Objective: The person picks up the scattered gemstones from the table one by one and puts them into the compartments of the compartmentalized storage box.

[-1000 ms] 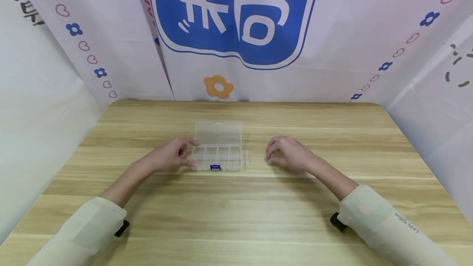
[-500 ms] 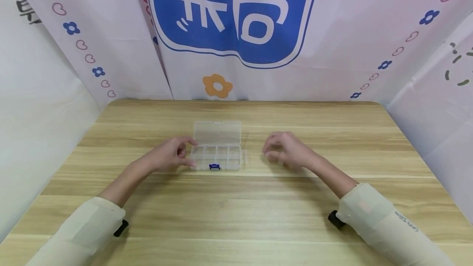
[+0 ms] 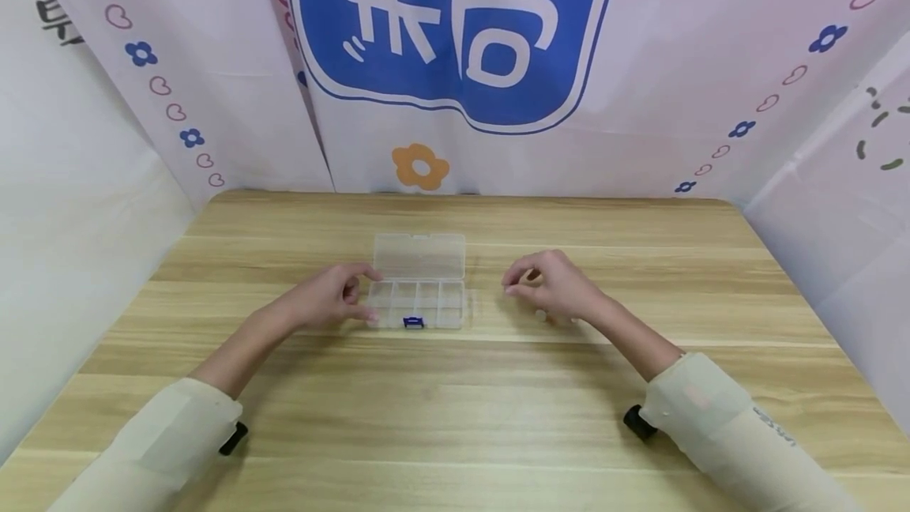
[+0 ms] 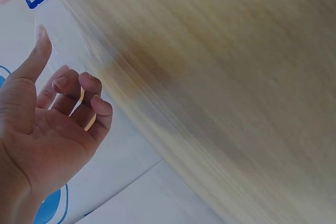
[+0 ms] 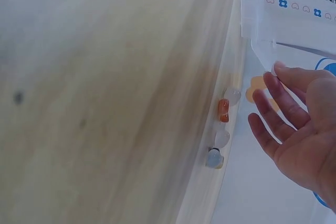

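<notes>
Found left grip (image 3: 337, 299) grasping the left end of a clear plastic box (image 3: 428, 295), thumb at the near corner, forefinger at the far one. Noted remaining fingers loosely bent, per left wrist view.

Found right grip (image 3: 550, 289) to the right of the box and apart from it, thumb and forefinger set tip to tip, other fingers loosely bent. Cannot tell whether holding something small between the tips.

Observed near the right grip, on the counter (image 3: 426, 417), a row of small pieces: one clear piece (image 5: 232, 96), one orange piece (image 5: 223, 110), another clear piece (image 5: 221, 138) and one bluish piece (image 5: 214, 158).

Found box standing open on the counter, left of centre, compartments facing up. Noted lid (image 3: 419, 256) folded back on the far side, blue latch (image 3: 414, 322) at the near edge.

Recorded further out: pale left sleeve (image 3: 171, 433); matching right sleeve (image 3: 725, 417), marked with dark lettering. Recorded beyond the counter: white cloth (image 3: 640, 101) bearing a blue panel (image 3: 441, 77) and an orange flower (image 3: 420, 167).
</notes>
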